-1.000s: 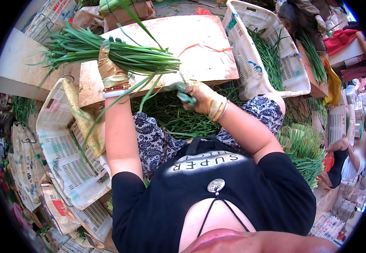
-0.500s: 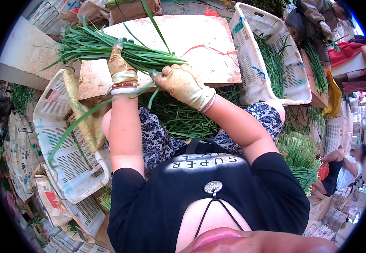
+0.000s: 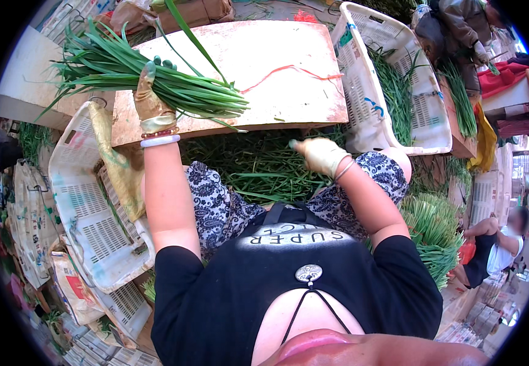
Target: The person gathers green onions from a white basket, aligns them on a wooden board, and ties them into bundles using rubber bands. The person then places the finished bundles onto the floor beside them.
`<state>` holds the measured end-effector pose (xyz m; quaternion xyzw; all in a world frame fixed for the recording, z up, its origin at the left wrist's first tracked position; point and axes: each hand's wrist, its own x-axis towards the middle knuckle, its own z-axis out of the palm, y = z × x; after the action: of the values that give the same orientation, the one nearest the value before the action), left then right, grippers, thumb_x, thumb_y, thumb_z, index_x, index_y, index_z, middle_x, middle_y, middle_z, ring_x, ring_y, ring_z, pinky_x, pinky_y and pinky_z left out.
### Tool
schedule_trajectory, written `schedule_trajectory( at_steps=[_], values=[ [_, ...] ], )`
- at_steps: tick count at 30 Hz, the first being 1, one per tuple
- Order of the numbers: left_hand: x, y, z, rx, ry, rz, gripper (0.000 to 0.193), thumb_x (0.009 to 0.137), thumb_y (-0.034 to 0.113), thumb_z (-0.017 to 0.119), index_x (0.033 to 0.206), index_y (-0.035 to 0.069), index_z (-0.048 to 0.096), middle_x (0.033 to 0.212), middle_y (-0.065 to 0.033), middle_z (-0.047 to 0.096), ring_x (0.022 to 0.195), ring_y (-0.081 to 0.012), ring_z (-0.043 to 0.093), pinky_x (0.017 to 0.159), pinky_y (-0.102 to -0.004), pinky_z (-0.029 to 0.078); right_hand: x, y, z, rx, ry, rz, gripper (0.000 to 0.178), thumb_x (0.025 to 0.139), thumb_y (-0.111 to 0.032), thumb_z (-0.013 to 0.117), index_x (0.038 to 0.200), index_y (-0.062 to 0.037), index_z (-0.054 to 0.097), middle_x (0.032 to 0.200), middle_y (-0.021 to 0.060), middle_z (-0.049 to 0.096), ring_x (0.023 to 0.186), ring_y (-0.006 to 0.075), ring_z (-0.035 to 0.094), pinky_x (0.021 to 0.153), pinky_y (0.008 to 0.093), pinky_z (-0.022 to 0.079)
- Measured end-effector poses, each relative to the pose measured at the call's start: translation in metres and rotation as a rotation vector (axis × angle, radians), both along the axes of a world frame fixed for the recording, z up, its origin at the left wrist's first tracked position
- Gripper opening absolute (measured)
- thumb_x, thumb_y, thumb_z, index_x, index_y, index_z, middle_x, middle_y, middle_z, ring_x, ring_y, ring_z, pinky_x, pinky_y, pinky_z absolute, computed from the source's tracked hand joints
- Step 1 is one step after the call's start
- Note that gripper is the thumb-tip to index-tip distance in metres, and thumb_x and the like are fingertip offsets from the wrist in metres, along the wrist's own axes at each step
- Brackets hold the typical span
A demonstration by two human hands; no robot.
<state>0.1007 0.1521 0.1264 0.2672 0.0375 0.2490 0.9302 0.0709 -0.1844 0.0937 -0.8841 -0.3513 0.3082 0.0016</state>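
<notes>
My left hand, in a yellowish glove with green-stained fingertips, is wrapped round a bunch of garlic chives. The leafy ends spread to the left, and the stalk ends reach right over the near part of a pale, flat-topped block. Apart from the bunch, my right hand, gloved too, hovers above loose green leaves by my right knee. Its fingers are curled, and their inner side is hidden. Across the block top lies a thin red tie.
A white plastic crate with chives stands right of the block; another white crate, with a yellow sack, is at my left. Bundled chives sit by my right side. A co-worker is at far right, another person sits beyond.
My right hand has left the stalks and moved right and down over the loose leaves. The left hand has shifted left with the bunch. A long leaf trailing to the lower left is gone.
</notes>
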Motion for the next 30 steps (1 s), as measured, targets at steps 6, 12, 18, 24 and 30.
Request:
schedule_trajectory(
  at_steps=[6, 12, 18, 24, 30],
  values=[
    [0.022, -0.02, -0.022, 0.416, -0.157, -0.159, 0.038, 0.079, 0.008, 0.057, 0.111, -0.008, 0.044, 0.095, -0.0245, 0.056, 0.083, -0.0319, 0.06, 0.072, -0.0429, 0.053, 0.052, 0.059, 0.057, 1.011, -0.218, -0.143, 0.106, 0.053, -0.052, 0.073, 0.132, -0.0037, 0.022, 0.13, 0.0221, 0.033, 0.12, 0.0318, 0.035, 0.097, 0.038, 0.034],
    [0.019, -0.1, 0.021, 0.793, -0.063, -0.048, 0.048, 0.064, 0.005, 0.075, 0.105, 0.002, 0.05, 0.096, -0.0079, 0.059, 0.088, -0.0139, 0.056, 0.078, -0.0277, 0.047, 0.078, 0.103, 0.067, 1.374, 0.245, -0.269, 0.099, 0.049, -0.028, 0.083, 0.129, -0.0039, 0.029, 0.125, 0.0158, 0.04, 0.115, 0.0262, 0.039, 0.095, 0.0344, 0.035],
    [0.032, -0.078, -0.02, 1.164, -0.064, -0.154, 0.052, 0.064, 0.011, 0.076, 0.107, 0.001, 0.049, 0.095, -0.0085, 0.059, 0.085, -0.0162, 0.057, 0.074, -0.0268, 0.047, 0.096, 0.104, 0.022, 1.471, 0.338, -0.351, 0.082, 0.051, -0.02, 0.081, 0.121, -0.0076, 0.039, 0.112, 0.0093, 0.048, 0.103, 0.0198, 0.046, 0.089, 0.0293, 0.039],
    [0.042, -0.067, 0.0, 1.081, -0.165, -0.273, 0.05, 0.065, 0.016, 0.076, 0.106, 0.002, 0.051, 0.098, -0.0067, 0.059, 0.086, -0.0154, 0.056, 0.074, -0.0261, 0.048, 0.117, 0.126, 0.034, 1.53, -0.013, -0.161, 0.065, 0.058, -0.024, 0.075, 0.113, -0.0055, 0.045, 0.102, 0.0124, 0.054, 0.095, 0.0215, 0.052, 0.084, 0.0303, 0.042],
    [0.028, -0.071, 0.021, 1.015, 0.027, -0.222, 0.045, 0.068, 0.017, 0.074, 0.105, 0.001, 0.053, 0.096, -0.0068, 0.06, 0.085, -0.0147, 0.057, 0.074, -0.0272, 0.047, 0.115, 0.143, 0.036, 1.588, 0.048, -0.166, 0.061, 0.066, -0.022, 0.072, 0.116, -0.0026, 0.043, 0.103, 0.0131, 0.058, 0.095, 0.0209, 0.055, 0.082, 0.0298, 0.044]
  ],
)
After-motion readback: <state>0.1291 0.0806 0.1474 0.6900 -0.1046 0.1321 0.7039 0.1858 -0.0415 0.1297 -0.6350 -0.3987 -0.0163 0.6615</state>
